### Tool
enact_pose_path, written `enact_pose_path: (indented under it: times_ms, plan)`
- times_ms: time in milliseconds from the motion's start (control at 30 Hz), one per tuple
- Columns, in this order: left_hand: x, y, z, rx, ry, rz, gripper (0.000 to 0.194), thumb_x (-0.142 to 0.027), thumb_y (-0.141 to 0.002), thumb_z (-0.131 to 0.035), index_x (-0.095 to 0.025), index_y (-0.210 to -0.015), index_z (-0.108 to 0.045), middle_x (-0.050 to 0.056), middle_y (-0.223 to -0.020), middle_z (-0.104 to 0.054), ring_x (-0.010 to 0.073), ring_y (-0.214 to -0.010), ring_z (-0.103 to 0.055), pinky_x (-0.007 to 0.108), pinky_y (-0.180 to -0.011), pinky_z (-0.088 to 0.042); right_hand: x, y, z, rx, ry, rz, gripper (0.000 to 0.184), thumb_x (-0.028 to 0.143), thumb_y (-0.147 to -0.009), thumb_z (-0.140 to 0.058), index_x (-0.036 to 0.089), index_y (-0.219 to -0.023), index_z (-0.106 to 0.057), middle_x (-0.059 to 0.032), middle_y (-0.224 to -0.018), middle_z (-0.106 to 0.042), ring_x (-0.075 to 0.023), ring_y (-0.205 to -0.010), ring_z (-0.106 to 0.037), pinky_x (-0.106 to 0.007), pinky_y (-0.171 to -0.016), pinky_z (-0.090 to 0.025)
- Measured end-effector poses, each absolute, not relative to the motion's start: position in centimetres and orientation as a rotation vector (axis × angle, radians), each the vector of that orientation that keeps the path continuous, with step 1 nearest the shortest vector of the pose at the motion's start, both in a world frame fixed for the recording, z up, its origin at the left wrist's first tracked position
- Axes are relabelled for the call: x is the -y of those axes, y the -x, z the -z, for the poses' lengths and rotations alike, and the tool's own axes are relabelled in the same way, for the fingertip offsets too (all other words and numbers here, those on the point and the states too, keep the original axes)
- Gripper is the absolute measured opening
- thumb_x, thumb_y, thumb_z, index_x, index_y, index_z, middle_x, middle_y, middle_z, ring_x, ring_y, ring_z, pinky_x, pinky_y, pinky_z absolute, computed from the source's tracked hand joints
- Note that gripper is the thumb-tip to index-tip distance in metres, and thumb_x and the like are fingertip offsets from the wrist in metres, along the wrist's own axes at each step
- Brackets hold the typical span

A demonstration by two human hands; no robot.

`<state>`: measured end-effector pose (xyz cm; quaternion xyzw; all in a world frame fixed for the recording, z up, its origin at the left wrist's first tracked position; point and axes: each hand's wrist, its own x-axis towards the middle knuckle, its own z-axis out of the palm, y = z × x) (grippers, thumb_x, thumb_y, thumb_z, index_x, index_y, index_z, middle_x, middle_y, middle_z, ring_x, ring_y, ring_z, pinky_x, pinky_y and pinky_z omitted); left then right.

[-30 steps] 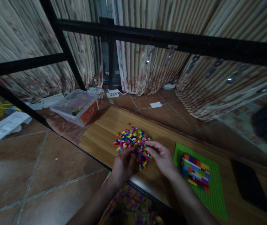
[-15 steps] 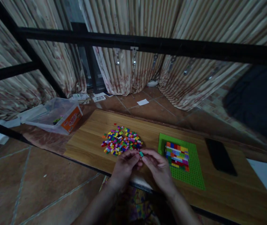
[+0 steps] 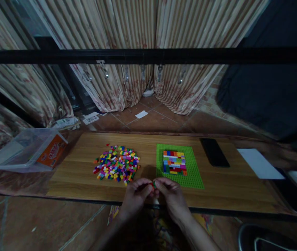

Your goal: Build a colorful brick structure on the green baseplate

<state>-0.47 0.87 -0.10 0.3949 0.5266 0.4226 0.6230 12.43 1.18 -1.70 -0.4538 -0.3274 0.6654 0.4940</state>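
My left hand (image 3: 135,195) and my right hand (image 3: 171,195) meet at the near edge of a wooden board (image 3: 72,174), fingertips pinched together on a few small bricks (image 3: 153,184), red and green showing. A loose pile of small coloured bricks (image 3: 117,164) lies on the board just left of and beyond my hands. To the right of the pile sits a green baseplate (image 3: 192,174) with a block of coloured bricks (image 3: 174,162) built on it.
A black phone (image 3: 214,152) and a white sheet (image 3: 259,163) lie on the board's right part. A clear plastic box with an orange label (image 3: 33,150) stands on the floor at left. A black bar (image 3: 148,55) crosses above; striped curtains (image 3: 127,52) hang behind.
My hands left the brick pile and came together at the board's near edge with bricks between the fingertips. The view swung to the right, bringing the phone and white sheet into sight.
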Motion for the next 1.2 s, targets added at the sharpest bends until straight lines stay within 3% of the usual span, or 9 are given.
enact_pose_path:
  times_ms: [233,367,500,767,933,1200]
  plan:
    - [-3.9,1.4,2.4,-1.53,-1.364,-0.943,0.017,-0.031,-0.081,-0.054,-0.017,-0.085,-0.063,0.001,-0.073,-0.066,0.0156,-0.068,-0.062,0.025,-0.064,-0.048,-1.7,-16.2,1.8,0.479,1.074,-1.578,0.033,0.036,-0.065,-0.081,0.022,-0.094,-0.072,0.0017,-0.066,-0.065,-0.0077,-0.057,-0.055,-0.021,-0.055,-0.045]
    - [-5.3,2.5,3.0,-1.792,-1.796,-0.757,0.017,-0.024,-0.086,-0.047,-0.018,-0.088,-0.064,0.005,-0.087,-0.07,0.0181,-0.081,-0.065,0.028,-0.075,-0.047,-1.9,-18.2,1.6,0.47,1.108,-1.542,0.032,0.035,-0.063,-0.082,0.019,-0.09,-0.073,-0.0006,-0.069,-0.066,-0.0082,-0.061,-0.057,-0.02,-0.058,-0.048]
    - [-5.7,2.7,2.9,-1.996,-2.013,-0.438,0.022,-0.024,-0.09,-0.042,-0.018,-0.092,-0.063,0.008,-0.088,-0.07,0.0204,-0.077,-0.066,0.029,-0.069,-0.045,-1.7,-19.0,1.9,0.435,1.129,-1.559,0.033,0.033,-0.062,-0.083,0.019,-0.089,-0.073,0.0,-0.071,-0.067,-0.0086,-0.064,-0.06,-0.02,-0.062,-0.05]
    - [-6.1,2.5,2.3,-2.102,-2.107,-0.265,0.025,-0.022,-0.091,-0.039,-0.016,-0.097,-0.063,0.01,-0.093,-0.068,0.0213,-0.08,-0.066,0.028,-0.065,-0.043,-1.9,-19.5,1.8,0.419,1.126,-1.561,0.031,0.03,-0.057,-0.086,0.02,-0.083,-0.072,0.0014,-0.073,-0.067,-0.0096,-0.067,-0.063,-0.021,-0.066,-0.052]
    - [-6.3,2.7,2.4,-2.113,-2.104,-0.279,0.024,-0.02,-0.089,-0.044,-0.018,-0.106,-0.061,0.01,-0.097,-0.068,0.0219,-0.083,-0.066,0.027,-0.067,-0.045,-2.1,-19.7,2.4,0.538,1.195,-1.435,0.032,0.029,-0.054,-0.086,0.022,-0.081,-0.071,0.0027,-0.072,-0.065,-0.0095,-0.062,-0.059,-0.022,-0.06,-0.049]
    - [-6.4,3.2,2.6,-2.122,-2.024,-0.389,0.029,-0.017,-0.088,-0.041,-0.021,-0.11,-0.06,0.009,-0.106,-0.068,0.0214,-0.087,-0.066,0.029,-0.073,-0.048,-2.9,-20.2,2.8,0.865,1.351,-1.153,0.031,0.039,-0.062,-0.079,0.021,-0.085,-0.071,0.0007,-0.072,-0.065,-0.0129,-0.063,-0.059,-0.027,-0.062,-0.049]
